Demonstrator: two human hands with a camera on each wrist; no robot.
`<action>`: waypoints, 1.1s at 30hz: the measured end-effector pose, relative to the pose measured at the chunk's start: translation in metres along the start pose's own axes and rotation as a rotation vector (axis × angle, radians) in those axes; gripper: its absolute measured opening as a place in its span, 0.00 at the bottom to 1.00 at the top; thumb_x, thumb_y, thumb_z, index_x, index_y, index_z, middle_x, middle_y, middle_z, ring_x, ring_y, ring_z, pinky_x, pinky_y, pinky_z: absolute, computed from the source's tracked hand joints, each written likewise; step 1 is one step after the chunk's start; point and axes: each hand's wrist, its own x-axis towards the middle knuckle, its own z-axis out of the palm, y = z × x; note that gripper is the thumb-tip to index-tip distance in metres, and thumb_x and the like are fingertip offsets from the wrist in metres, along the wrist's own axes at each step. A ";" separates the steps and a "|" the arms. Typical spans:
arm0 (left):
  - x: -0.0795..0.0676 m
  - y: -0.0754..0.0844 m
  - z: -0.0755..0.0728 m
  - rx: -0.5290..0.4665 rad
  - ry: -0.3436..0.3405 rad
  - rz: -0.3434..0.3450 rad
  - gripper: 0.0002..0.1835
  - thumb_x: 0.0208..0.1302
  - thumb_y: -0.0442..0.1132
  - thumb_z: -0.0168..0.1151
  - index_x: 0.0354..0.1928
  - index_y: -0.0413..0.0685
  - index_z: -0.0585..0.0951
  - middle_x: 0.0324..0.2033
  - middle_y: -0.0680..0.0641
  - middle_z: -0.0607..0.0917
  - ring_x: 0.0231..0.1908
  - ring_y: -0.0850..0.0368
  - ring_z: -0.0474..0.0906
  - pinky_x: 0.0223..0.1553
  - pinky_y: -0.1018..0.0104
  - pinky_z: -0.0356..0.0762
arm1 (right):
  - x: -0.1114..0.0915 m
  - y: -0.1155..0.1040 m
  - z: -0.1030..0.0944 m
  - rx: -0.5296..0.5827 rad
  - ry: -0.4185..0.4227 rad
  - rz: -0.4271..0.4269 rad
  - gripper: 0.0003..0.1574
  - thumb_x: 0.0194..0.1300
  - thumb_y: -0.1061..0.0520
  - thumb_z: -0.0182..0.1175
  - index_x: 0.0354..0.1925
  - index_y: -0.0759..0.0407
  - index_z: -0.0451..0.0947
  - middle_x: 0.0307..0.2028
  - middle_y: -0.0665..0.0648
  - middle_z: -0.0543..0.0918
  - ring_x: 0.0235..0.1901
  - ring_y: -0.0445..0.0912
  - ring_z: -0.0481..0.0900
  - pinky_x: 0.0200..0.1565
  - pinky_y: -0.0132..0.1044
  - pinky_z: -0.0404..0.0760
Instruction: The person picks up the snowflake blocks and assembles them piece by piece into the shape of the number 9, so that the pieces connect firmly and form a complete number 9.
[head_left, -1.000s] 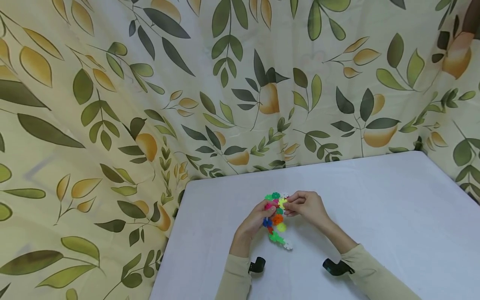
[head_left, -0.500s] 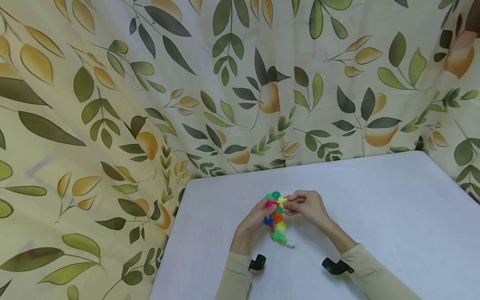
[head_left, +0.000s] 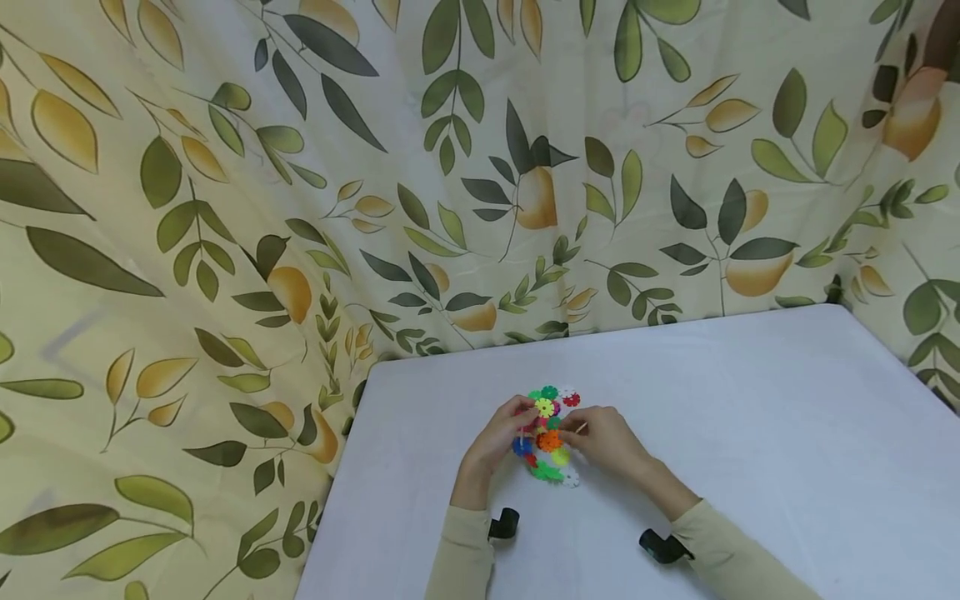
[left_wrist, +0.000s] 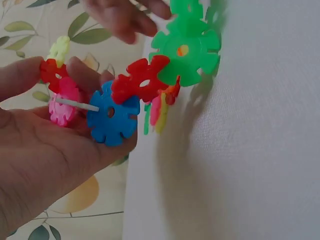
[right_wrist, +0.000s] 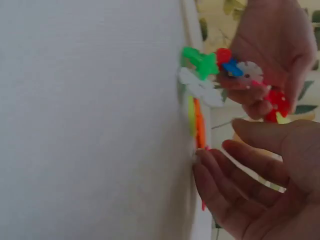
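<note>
My left hand pinches a chain of interlocking snowflake discs near a red disc, between thumb and fingers. A yellow disc is fixed at that red one's edge. Pink, white and blue discs run on across the fingers, followed by a larger red disc and green ones close to the table. My right hand is beside an orange disc. In the right wrist view its fingers are loosely bent, the thumb stands apart, and no disc shows between them.
A white cloth covers the table. Farther back, green, white and dark red discs lie near the left hand. A leaf-patterned curtain hangs behind and left. Black wrist cameras sit at both cuffs.
My right hand has left the yellow disc and moved down toward the orange one. The left hand has shifted slightly left with the chain, and a dark red disc behind is now uncovered.
</note>
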 end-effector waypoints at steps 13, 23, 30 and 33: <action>0.007 0.001 0.000 -0.058 -0.071 -0.009 0.10 0.76 0.44 0.61 0.48 0.45 0.76 0.38 0.47 0.79 0.38 0.50 0.76 0.43 0.66 0.79 | -0.005 -0.002 0.013 -0.188 -0.010 0.015 0.15 0.50 0.61 0.82 0.34 0.58 0.86 0.28 0.49 0.81 0.30 0.43 0.75 0.37 0.39 0.80; 0.009 0.002 0.001 -0.035 -0.030 -0.030 0.10 0.79 0.45 0.56 0.50 0.46 0.78 0.43 0.44 0.81 0.38 0.53 0.78 0.36 0.65 0.78 | -0.003 0.005 0.006 -0.104 -0.011 0.101 0.19 0.51 0.65 0.79 0.41 0.63 0.83 0.26 0.50 0.79 0.26 0.44 0.75 0.32 0.37 0.78; 0.007 0.003 0.001 -0.062 -0.016 -0.040 0.10 0.79 0.45 0.56 0.53 0.48 0.78 0.44 0.43 0.83 0.38 0.52 0.80 0.36 0.63 0.79 | -0.002 0.012 -0.010 0.025 -0.068 0.195 0.11 0.58 0.60 0.78 0.36 0.61 0.85 0.27 0.51 0.82 0.28 0.45 0.77 0.33 0.38 0.79; 0.008 0.003 0.002 -0.069 -0.019 -0.041 0.10 0.79 0.45 0.56 0.52 0.48 0.78 0.41 0.43 0.83 0.39 0.51 0.81 0.36 0.63 0.78 | 0.000 0.014 -0.015 0.058 -0.087 0.196 0.07 0.60 0.60 0.76 0.36 0.61 0.87 0.26 0.51 0.84 0.27 0.45 0.78 0.32 0.37 0.79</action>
